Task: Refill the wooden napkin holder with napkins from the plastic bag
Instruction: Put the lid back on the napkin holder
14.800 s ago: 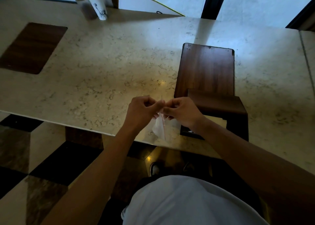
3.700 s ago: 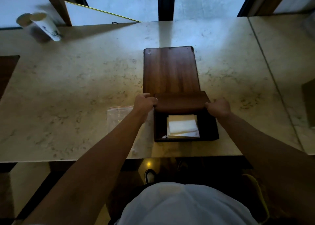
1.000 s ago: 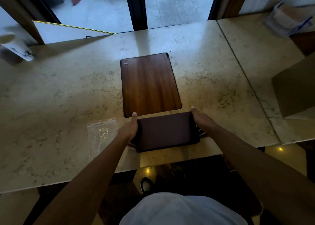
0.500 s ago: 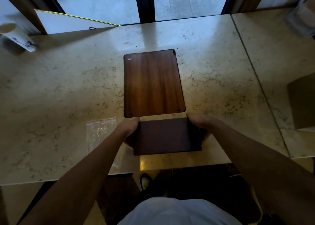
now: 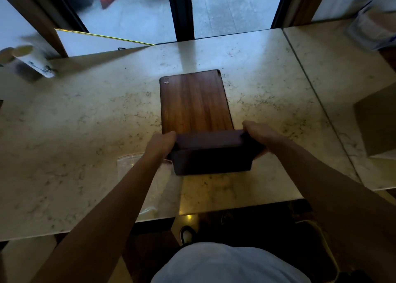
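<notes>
The dark wooden napkin holder (image 5: 211, 154) is a closed box held between both hands, at the near end of a wooden board (image 5: 194, 102) on the marble table. My left hand (image 5: 161, 143) grips its left side and my right hand (image 5: 256, 136) grips its right side. The box's near face tilts toward me and its far edge overlaps the board. No napkins show; the inside is hidden. The clear plastic bag (image 5: 130, 162) lies flat on the table to the left of the box, partly under my left forearm.
Two paper cups (image 5: 30, 64) stand at the far left. A white sign board (image 5: 94, 42) leans at the back. A dark box (image 5: 377, 124) sits at the right, and a plastic-wrapped pack (image 5: 372, 32) at the far right. The table edge (image 5: 235, 207) runs close to my body.
The holder was open with napkins inside; it has since been closed. Over the last second both hands moved it away from me, up onto the board's near end, and tilted it.
</notes>
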Demonstrator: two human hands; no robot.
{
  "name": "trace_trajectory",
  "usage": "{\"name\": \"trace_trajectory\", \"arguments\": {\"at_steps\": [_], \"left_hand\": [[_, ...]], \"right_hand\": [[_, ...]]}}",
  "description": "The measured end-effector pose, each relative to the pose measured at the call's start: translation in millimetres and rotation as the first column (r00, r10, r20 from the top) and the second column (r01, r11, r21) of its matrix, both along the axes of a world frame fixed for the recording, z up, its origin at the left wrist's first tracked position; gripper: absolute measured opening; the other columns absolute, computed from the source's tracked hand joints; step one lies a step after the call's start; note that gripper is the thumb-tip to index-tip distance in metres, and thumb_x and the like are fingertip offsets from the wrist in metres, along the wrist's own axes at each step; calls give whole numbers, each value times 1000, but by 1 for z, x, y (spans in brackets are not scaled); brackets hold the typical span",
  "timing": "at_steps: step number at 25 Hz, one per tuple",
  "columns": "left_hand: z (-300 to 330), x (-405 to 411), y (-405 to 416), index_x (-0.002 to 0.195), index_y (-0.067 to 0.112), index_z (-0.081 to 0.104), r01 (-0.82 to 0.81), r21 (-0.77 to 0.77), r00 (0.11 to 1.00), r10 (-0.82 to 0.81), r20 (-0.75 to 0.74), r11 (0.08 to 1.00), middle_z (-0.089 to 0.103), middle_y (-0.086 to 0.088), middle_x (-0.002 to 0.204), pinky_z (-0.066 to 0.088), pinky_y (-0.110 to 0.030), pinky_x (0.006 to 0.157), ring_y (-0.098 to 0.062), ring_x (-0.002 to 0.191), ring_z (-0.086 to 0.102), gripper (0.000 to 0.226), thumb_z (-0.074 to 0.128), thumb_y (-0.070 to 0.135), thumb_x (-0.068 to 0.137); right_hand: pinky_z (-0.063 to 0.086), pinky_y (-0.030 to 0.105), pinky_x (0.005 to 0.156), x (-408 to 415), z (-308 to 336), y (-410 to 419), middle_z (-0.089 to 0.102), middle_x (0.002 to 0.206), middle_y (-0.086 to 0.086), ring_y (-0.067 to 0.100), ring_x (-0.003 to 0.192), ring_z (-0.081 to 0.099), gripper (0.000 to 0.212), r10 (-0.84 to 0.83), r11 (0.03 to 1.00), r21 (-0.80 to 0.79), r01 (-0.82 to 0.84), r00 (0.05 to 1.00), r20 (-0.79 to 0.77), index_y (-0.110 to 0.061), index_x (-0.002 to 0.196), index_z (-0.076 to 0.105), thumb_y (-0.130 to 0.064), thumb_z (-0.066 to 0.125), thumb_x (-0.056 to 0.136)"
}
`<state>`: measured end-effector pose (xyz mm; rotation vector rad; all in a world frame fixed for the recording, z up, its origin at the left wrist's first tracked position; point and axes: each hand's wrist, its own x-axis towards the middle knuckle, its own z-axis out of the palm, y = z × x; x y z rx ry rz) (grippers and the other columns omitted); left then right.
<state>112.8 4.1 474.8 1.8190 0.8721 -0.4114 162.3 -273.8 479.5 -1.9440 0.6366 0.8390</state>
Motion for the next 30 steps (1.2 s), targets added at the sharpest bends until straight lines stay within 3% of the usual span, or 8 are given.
{"name": "trace_trajectory", "arguments": {"at_steps": [4, 6, 8, 12, 17, 22, 27, 30], "left_hand": [[-2, -21, 0, 82, 9, 68, -282, -219, 938, 316, 140, 934, 73, -17, 95, 57, -44, 78, -30, 88, 68, 27, 63, 34, 73], [-17, -41, -5, 79, 9, 70, -337, -201, 916, 370, 157, 920, 74, -13, 91, 58, -41, 75, -25, 84, 69, 17, 74, 25, 77], [-32, -61, -10, 88, 11, 73, -360, -125, 910, 378, 173, 924, 76, -11, 95, 61, -37, 80, -21, 86, 72, 13, 80, 14, 78], [-51, -94, -13, 110, 11, 74, -309, -129, 923, 330, 197, 942, 77, -8, 101, 62, -42, 86, -20, 90, 74, 32, 79, 7, 79], [-51, -106, -18, 120, 10, 72, -244, -79, 942, 255, 218, 967, 75, -7, 110, 61, -39, 88, -17, 95, 72, 37, 76, 8, 83], [-53, -112, -23, 122, 10, 70, -246, -73, 948, 255, 190, 967, 73, -8, 114, 57, -22, 69, -17, 95, 69, 37, 74, 5, 85], [-60, -112, -21, 122, 12, 69, -201, -71, 961, 211, 181, 977, 72, -9, 119, 57, -46, 94, -24, 107, 68, 36, 72, 7, 87], [-62, -110, -18, 124, 12, 67, -174, -37, 966, 178, 190, 984, 70, -9, 121, 59, -42, 90, -21, 105, 67, 36, 69, 8, 88]], "right_hand": [[50, 35, 70, -15, -3, 3, 65, 98, 13, 27, 86, 62, 32, -50, 975, -174, 139, 898, 438, -16, 86, 57, -47, 51, 86], [54, 36, 71, -38, -18, 8, 68, 100, 6, 22, 89, 65, 20, -208, 958, -58, 281, 819, 535, -17, 94, 60, -32, 68, 83], [61, 37, 78, -64, -33, 9, 71, 106, 4, 18, 94, 69, 31, -344, 931, 88, 355, 768, 540, -14, 107, 62, -16, 76, 80], [60, 36, 87, -100, -60, -3, 72, 118, 7, 14, 103, 69, 44, -324, 941, 107, 321, 762, 561, -10, 127, 63, -11, 74, 85], [58, 43, 92, -119, -75, -12, 73, 118, 4, 14, 105, 68, 39, -270, 955, 54, 293, 775, 571, -13, 125, 67, -9, 72, 86], [58, 44, 92, -126, -83, -14, 73, 116, 2, 15, 106, 68, 36, -239, 962, 19, 273, 803, 546, -16, 123, 68, -11, 70, 88], [56, 40, 93, -123, -79, -16, 71, 119, 4, 20, 111, 66, 33, -210, 969, 5, 245, 818, 536, -14, 121, 66, -10, 69, 88], [53, 30, 89, -117, -69, -9, 67, 123, 6, 21, 116, 63, 41, -114, 982, -68, 177, 838, 534, -12, 126, 62, -6, 68, 86]]}}
